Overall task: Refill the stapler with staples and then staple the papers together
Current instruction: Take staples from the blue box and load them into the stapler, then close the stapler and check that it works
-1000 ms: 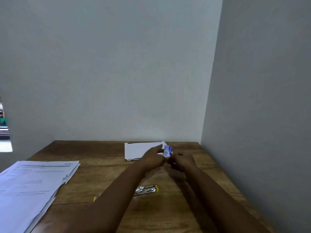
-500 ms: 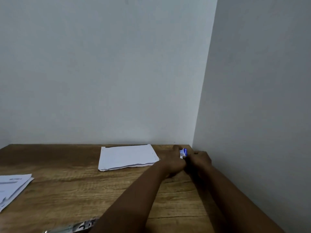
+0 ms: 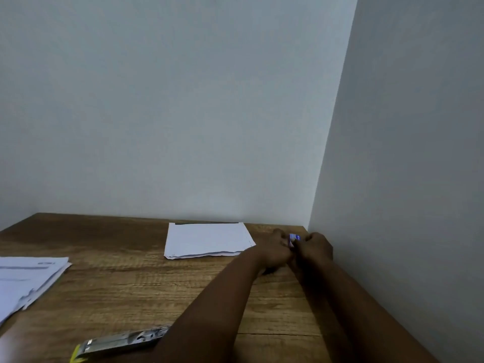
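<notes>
Far to the left of my grip, a loose stack of printed white sheets [image 3: 28,280] lay fanned at the edge of the brown wood-grain table [image 3: 125,279], well apart from my hands. Nearer me and still left of the grip, the stapler [image 3: 123,343], a long silver metal one with a yellow end, lay flat on the wood with its top swung open and the bare channel showing; my left forearm passed over its far end. Whether any staples sat in it, I could not tell.

Farther out, just left of my hands, a neat pile of plain white papers [image 3: 209,241] rested squarely against the pale back wall [image 3: 183,100], its right corner close to my left knuckles.

My left hand [image 3: 272,251] was curled, fingers bent inward, pinching one side of a small blue and white staple box [image 3: 293,238]. The box stood up between both hands, only its upper part showing above my fingers. My right hand [image 3: 315,248] was curled too, closed against the box's other side, so both hands had hold of it together, touching each other, low over the tabletop. Just right of the grip rose the grey side wall [image 3: 406,179], near my right knuckles.
</notes>
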